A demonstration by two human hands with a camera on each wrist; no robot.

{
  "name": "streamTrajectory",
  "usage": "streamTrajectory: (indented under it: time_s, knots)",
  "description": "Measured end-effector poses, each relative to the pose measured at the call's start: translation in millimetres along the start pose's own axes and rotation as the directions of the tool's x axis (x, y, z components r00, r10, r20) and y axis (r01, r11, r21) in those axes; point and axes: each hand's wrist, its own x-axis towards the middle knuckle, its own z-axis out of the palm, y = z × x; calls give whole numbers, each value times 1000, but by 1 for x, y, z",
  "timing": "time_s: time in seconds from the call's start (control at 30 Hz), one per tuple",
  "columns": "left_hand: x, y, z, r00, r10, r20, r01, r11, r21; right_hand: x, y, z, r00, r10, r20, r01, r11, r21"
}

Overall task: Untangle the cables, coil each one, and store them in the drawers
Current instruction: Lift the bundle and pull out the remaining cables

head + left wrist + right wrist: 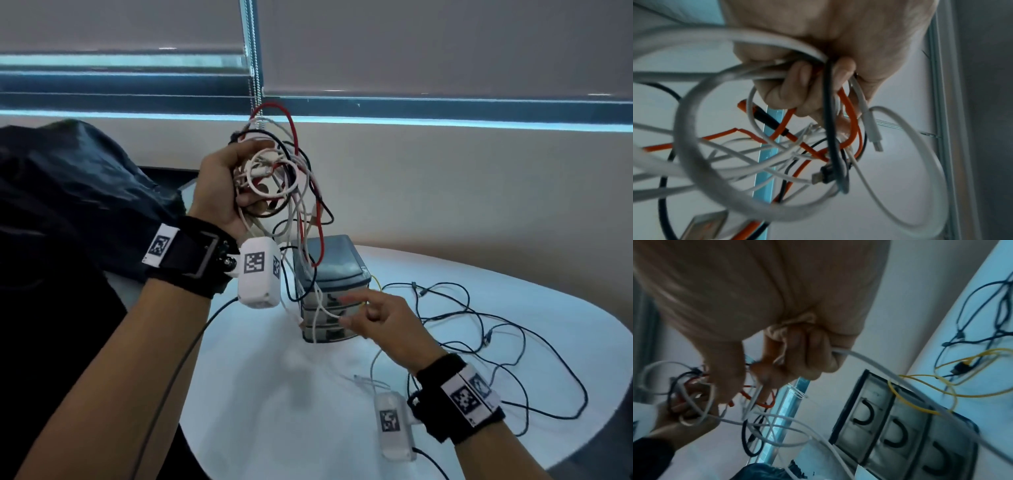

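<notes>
My left hand (pixel 236 181) is raised above the table and grips a tangle of cables (pixel 284 171): red, black and several white ones, with loops hanging down. The left wrist view shows the fingers (pixel 797 91) curled round this bundle (pixel 777 154), with USB plugs dangling. My right hand (pixel 359 313) is lower, in front of the small drawer unit (pixel 339 253), and holds a white cable (pixel 320 305) that runs up into the tangle. In the right wrist view its curled fingers (pixel 807 353) hold that white cable (pixel 879 365). The three drawers (pixel 857 439) are closed.
Loose black cables (pixel 479 325) sprawl over the right side of the white table (pixel 274 394). A thin yellow cable (pixel 941 386) lies beside and over the drawer unit. A black bag (pixel 68 192) sits at the left. A window and blind cord are behind.
</notes>
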Motion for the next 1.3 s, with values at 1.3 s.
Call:
streamTrajectory:
  time_s: [1.3]
  knots:
    - [-7, 44, -94, 916, 170, -364, -131, 983, 129, -25, 98, -236, 301, 376, -876, -753, 658, 24]
